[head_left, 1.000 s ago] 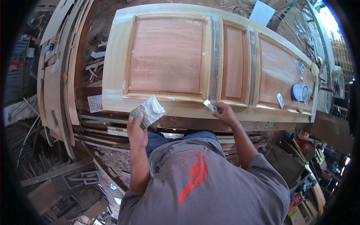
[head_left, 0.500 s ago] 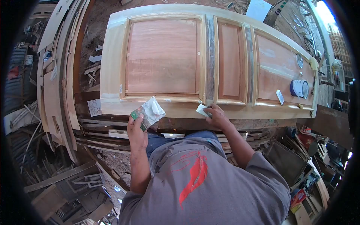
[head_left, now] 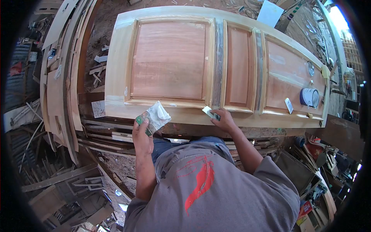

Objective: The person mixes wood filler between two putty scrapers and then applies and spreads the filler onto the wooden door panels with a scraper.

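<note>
Gripping: left hand [head_left: 143, 135] clamped on paste-loaded plate [head_left: 157, 117], right hand [head_left: 223, 120] clamped on scraper [head_left: 210, 112] | scraper over near rail of flat-lying door [head_left: 170, 58], hands well apart, space between | can [head_left: 308, 97] on door's right end | scrap-strewn floor [head_left: 101, 38] between door and stacked boards [head_left: 58, 104] at left, also past far edge

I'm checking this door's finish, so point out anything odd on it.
Whitish smears streak the right-hand panel, uneven against its reddish colour. Greyish strips flank the narrow middle panel, mismatched with the pale frame.
</note>
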A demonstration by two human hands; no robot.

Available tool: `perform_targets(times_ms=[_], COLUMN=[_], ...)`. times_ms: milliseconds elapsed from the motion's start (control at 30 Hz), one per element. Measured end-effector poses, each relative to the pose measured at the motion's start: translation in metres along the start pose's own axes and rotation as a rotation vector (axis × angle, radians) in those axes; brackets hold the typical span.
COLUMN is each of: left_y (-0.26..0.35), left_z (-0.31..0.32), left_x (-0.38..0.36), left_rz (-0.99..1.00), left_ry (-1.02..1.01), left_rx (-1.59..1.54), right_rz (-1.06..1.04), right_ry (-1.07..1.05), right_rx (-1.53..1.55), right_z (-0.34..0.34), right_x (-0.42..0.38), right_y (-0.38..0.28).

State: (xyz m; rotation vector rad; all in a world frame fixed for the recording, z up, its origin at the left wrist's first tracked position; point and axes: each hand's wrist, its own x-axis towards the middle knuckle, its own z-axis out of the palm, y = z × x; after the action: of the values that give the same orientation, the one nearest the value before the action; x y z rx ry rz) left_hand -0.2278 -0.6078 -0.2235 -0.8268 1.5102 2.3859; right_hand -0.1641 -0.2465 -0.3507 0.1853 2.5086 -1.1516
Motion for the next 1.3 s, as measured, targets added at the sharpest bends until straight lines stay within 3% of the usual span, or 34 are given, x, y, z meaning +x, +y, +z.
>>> perform_targets(times_ms=[133,233,333,433,533,733,833,1033,1300], left_y=[-0.001,0.000,-0.002,0.002,0.000,-0.001,-0.003,-0.002,-0.001], left_z=[0.007,0.011,0.012,0.013,0.012,0.013,0.009,0.010,0.003], left_x=[-0.002,-0.006,-0.004,-0.008,-0.007,-0.007,-0.006,-0.007,-0.006], left_rz=[-0.006,-0.009,0.002,-0.001,-0.005,-0.009,-0.003,-0.001,-0.033], left_ry=[0.007,-0.007,-0.007,0.002,-0.018,0.017,-0.010,0.013,0.010], left_rx=[0.005,0.008,0.011,0.008,0.004,0.019,0.014,-0.005,0.003], right_rz=[0.121,0.074,-0.041,-0.088,-0.023,-0.109,-0.037,0.053,0.200], right_ry=[-0.004,-0.032,-0.054,0.093,0.047,0.012,0.080,-0.051,0.178], right_rx=[0.100,0.214,0.143,0.147,0.050,-0.065,-0.085,-0.250,-0.154], right_z=[0.011,0.017,0.019,0.019,0.012,0.010,0.007,0.007,0.039], right_x=[0.007,0.004,-0.002,-0.007,-0.014,-0.026,-0.020,-0.020,-0.009], right_y=[0.000,-0.004,-0.010,-0.002,-0.003,0.000,-0.014,-0.031,-0.051])
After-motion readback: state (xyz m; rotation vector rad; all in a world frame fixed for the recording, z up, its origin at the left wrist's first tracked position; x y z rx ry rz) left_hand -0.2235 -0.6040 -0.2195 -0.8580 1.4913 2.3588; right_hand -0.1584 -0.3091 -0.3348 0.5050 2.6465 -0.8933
